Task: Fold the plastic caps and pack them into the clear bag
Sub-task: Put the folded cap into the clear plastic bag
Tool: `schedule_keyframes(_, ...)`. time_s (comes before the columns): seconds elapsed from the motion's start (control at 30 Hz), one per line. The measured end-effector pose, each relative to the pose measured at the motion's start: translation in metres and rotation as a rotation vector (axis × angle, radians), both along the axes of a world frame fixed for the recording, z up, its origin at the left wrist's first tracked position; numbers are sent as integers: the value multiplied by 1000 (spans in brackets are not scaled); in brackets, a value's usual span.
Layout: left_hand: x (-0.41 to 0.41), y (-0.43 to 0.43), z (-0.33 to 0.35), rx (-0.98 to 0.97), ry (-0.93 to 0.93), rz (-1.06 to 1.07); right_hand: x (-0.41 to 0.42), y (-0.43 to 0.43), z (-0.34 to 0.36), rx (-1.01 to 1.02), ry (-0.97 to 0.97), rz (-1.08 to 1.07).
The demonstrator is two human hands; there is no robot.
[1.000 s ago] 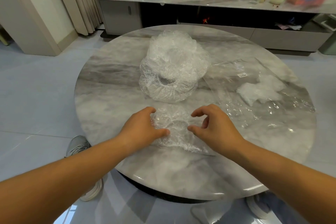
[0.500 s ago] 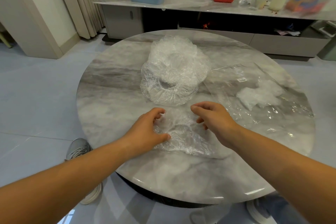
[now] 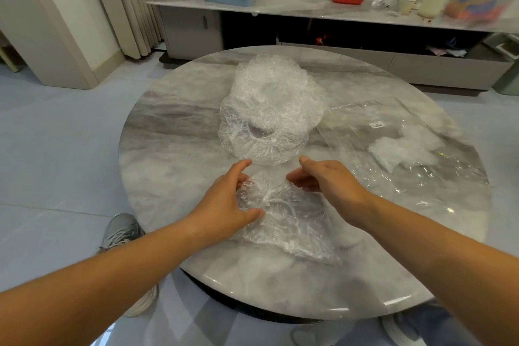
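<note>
fingers (image 3: 239,168) of the left hand (image 3: 224,202) are curled over the left side of a crumpled plastic cap (image 3: 289,222). film is bunched between them and the thumb, which is pressed onto the cap's near-left part. fingers (image 3: 310,162) of the right hand (image 3: 330,184) are bent and loosely spread above the cap's far-right part. the thumb tip is seen touching the film, but whether anything is pinched there cannot be told.

the cap is laid flat on the round marble table (image 3: 168,154), between the centre and the near edge. it is stretched from between the two hands toward the near right, partly beneath the right forearm.

just beyond the fingertips, across a narrow strip of bare marble, a pile of unfolded caps (image 3: 269,109) is heaped from the centre toward the far edge. a clear bag (image 3: 438,177) is spread flat along the right edge, just beside the pile. folded white caps (image 3: 404,149) are seen inside it and a small label (image 3: 376,124) on it.

bare marble is left along the whole left edge and along the near edge in front of the cap.
</note>
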State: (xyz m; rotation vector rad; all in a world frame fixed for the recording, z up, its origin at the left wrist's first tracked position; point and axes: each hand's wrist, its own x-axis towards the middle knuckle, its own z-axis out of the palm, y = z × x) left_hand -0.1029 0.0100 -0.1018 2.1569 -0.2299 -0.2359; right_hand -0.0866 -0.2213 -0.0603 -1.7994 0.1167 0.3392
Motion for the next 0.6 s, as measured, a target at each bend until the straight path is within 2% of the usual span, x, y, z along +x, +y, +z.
schedule_keyframes(0.3, -3, 0, 1, 10, -2, 3, -11, -3, -4, 35, 49, 42)
schedule_keyframes(0.6, -4, 0, 7, -15, -5, -35, -26, -5, 8, -83, -168, 135)
